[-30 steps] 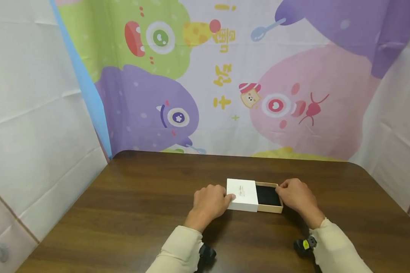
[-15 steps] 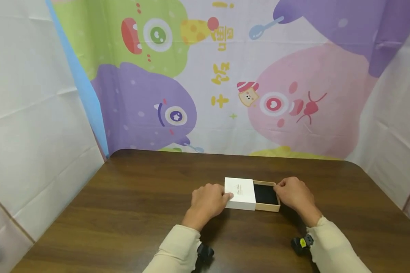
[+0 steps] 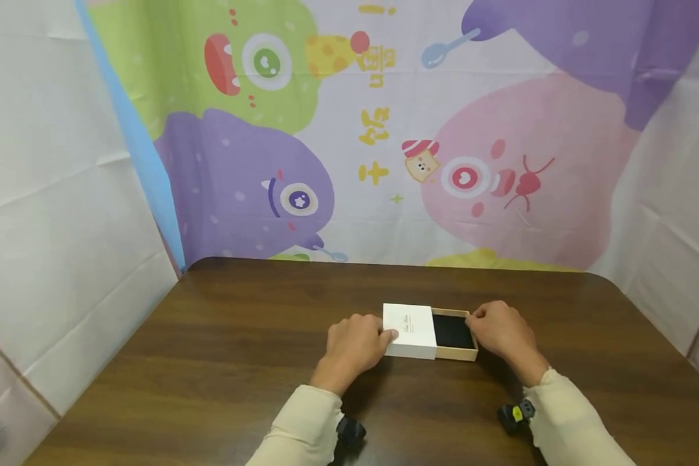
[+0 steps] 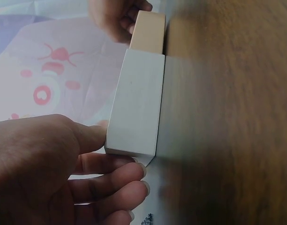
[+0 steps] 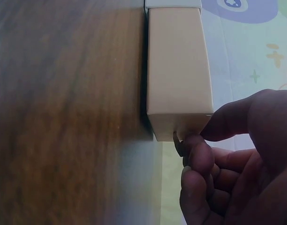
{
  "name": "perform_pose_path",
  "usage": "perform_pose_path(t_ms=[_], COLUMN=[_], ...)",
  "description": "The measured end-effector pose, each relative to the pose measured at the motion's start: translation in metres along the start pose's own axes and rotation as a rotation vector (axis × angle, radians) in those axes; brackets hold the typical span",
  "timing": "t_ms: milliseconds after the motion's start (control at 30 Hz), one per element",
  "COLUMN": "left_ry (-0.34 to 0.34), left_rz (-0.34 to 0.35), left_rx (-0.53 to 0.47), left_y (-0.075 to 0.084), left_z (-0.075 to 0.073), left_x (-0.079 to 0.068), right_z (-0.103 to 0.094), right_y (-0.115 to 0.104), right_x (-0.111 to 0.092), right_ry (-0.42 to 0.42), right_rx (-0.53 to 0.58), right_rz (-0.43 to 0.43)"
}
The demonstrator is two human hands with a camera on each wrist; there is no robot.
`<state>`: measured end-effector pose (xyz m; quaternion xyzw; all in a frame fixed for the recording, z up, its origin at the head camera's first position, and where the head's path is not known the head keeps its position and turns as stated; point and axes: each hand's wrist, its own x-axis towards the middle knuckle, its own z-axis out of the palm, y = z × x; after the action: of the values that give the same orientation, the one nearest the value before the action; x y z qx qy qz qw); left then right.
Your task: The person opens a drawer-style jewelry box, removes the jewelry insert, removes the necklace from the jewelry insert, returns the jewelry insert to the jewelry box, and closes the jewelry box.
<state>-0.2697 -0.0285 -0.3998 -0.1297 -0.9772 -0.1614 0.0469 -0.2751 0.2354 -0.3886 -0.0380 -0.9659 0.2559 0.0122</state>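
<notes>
A drawer-style gift box lies on the table, its white sleeve (image 3: 409,331) printed with small lettering. Out of the sleeve's right side sticks the beige inner drawer (image 3: 457,353), with a flat black insert (image 3: 452,331) showing inside. My left hand (image 3: 355,343) grips the sleeve's left end, thumb over the top edge and fingers at the end face in the left wrist view. At the drawer's outer end, my right hand (image 3: 503,330) pinches a small pull tab (image 5: 178,144) between thumb and index finger. The rest of the insert is hidden under the sleeve.
The brown wooden table (image 3: 239,362) has rounded far corners. Behind it hangs a cartoon-print cloth (image 3: 378,220), with pale curtains (image 3: 64,194) at both sides. A small black wrist camera (image 3: 349,432) is strapped below each sleeve cuff.
The head view has shifted slightly, so everything sits a little further left in it. Both hands keep their hold, and the drawer sticks out about as far as before.
</notes>
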Motion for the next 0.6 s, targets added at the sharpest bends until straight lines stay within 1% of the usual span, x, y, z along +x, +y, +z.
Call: perform_pose_path(t_ms=[100,300,600], left_ry=[0.004,0.002,-0.008], left_rz=[0.001,0.034,0.076], left_rx=[-0.008,-0.015,-0.004], left_y=[-0.0003,-0.002,-0.0039], left_z=[0.0006,0.0006,-0.0048], left_x=[-0.0001,0.0004,-0.0026], right_z=[0.0005,0.0007,0.0011], right_y=[0.0002,0.0004,0.0005], right_x=[0.0017,0.0013,0.0005], right_ry=[-0.001,0.001,0.01], right_rx=[-0.003,-0.008,-0.013], right_rz=[-0.004,-0.013,-0.015])
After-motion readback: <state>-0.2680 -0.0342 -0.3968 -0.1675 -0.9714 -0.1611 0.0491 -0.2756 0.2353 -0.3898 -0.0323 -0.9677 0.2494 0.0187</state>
